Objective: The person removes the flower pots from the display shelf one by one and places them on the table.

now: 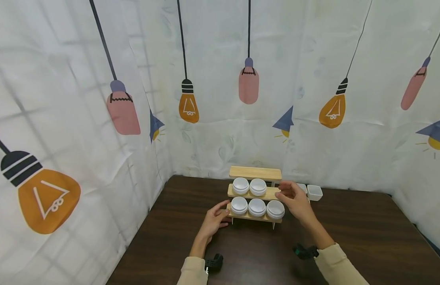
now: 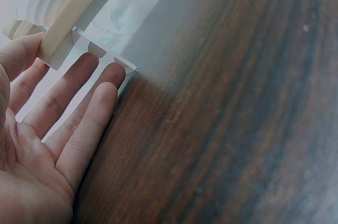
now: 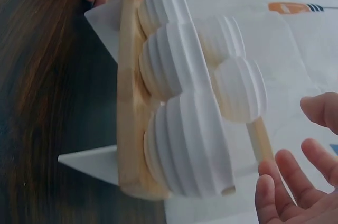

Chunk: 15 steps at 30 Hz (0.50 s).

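Note:
A three-tier wooden display rack point(image 3: 126, 92) with clear supports stands on the table. Three round white ridged cups point(image 1: 257, 208) line its lowest board, and two more cups point(image 1: 258, 187) sit on the middle board point(image 1: 271, 194). The top board point(image 1: 255, 173) carries nothing. At the left end of the lowest board, my left hand point(image 1: 211, 222) pinches the wood between thumb and index finger; its other fingers extend beside the clear support point(image 2: 105, 50). My right hand point(image 1: 297, 202) is at the right end of the middle board, fingers relaxed and fingertips right at the wood.
Behind my right hand are a small square white dish point(image 1: 315, 192) and another white dish point(image 1: 302, 187), partly hidden. The dark wooden table point(image 1: 362, 229) ends at a patterned curtain point(image 1: 220, 146) at the back and left. Each wrist wears a black band point(image 1: 305, 251).

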Motion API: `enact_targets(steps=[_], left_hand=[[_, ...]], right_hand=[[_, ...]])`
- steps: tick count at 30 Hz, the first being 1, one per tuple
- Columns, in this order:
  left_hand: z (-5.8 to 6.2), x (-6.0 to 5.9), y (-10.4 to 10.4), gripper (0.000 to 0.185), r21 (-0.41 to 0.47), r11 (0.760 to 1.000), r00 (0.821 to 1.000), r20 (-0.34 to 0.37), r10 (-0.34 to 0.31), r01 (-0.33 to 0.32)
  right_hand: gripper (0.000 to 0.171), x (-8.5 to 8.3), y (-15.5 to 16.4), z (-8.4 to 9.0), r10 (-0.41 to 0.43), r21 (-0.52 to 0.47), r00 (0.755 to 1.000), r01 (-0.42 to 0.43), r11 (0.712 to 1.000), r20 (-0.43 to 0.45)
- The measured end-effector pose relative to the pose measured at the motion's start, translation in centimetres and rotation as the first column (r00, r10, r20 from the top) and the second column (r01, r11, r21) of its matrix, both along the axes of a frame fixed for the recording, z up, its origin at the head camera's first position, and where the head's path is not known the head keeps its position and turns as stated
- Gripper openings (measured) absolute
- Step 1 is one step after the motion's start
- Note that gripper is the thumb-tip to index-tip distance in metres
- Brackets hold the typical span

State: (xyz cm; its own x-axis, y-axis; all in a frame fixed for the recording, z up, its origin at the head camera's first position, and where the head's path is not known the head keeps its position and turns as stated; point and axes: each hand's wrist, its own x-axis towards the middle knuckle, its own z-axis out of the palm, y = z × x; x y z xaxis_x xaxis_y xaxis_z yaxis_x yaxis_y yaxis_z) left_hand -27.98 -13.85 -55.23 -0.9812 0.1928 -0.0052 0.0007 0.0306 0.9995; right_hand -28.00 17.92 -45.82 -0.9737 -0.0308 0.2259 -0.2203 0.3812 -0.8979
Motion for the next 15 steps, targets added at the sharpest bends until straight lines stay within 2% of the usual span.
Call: enact_targets(steps=[6, 15], left_hand=[[0.2, -0.1, 0.1, 0.048, -0.008, 1.000, 1.000, 0.004, 0.007, -0.006], [0.1, 0.0, 0.1, 0.049, -0.004, 1.000, 1.000, 0.008, 0.008, -0.008]], right_hand=[[0.049, -0.8, -1.0, 0.2, 0.057, 0.009, 0.998, -0.057, 0.998, -0.007], [0.055, -1.5, -2.3, 0.6, 0.070, 0.029, 0.997, -0.072, 0.997, 0.045]])
